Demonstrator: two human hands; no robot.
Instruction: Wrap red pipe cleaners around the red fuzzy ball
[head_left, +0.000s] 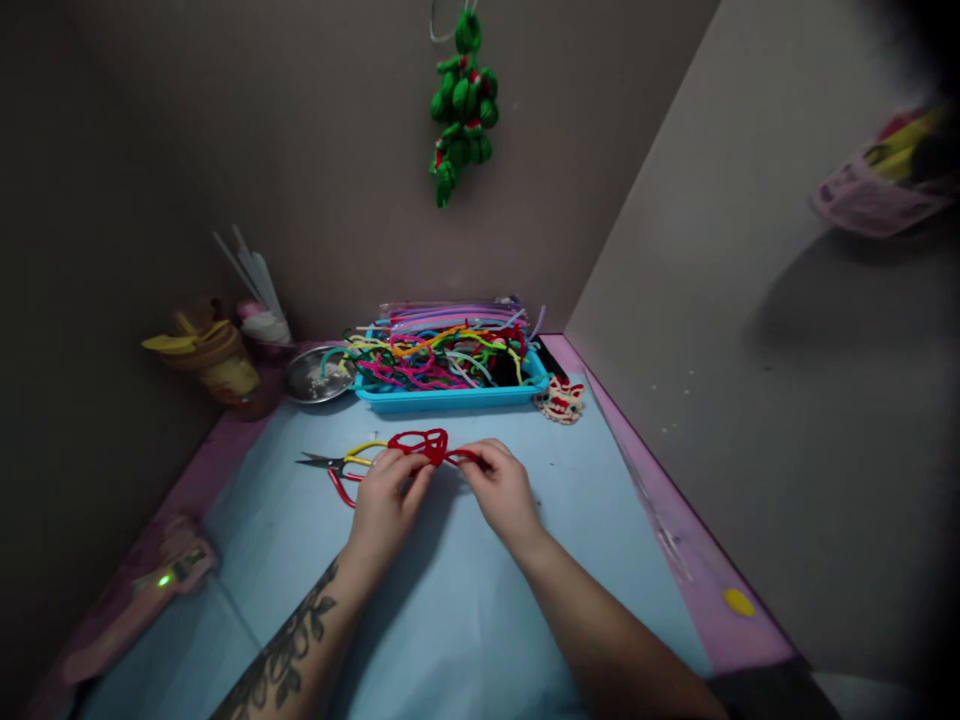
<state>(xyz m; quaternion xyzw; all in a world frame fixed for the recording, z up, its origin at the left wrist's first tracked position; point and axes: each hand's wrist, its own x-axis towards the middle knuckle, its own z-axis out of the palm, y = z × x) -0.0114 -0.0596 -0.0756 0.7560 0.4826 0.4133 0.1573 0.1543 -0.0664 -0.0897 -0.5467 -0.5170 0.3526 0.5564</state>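
A red pipe cleaner shape (421, 440), bent into several loops, is held above the blue work surface (465, 600). My left hand (394, 490) is closed on its lower left side, the thumb and fingers pinching it. With its thumb and forefinger, my right hand (501, 488) grips the red strands that run out to the right. The exact contact under the fingertips is hidden. Scissors (337, 465) with one yellow and one red handle lie with blades spread, just left of my left hand and partly behind it.
Behind my hands stands a blue tray (450, 401) heaped with colourful pipe cleaners. A metal dish (318, 376) is to its left, a lion-face piece (560, 400) to its right. A pink glue gun (150, 600) with a green light lies at left. Green decoration (465, 100) hangs on the wall.
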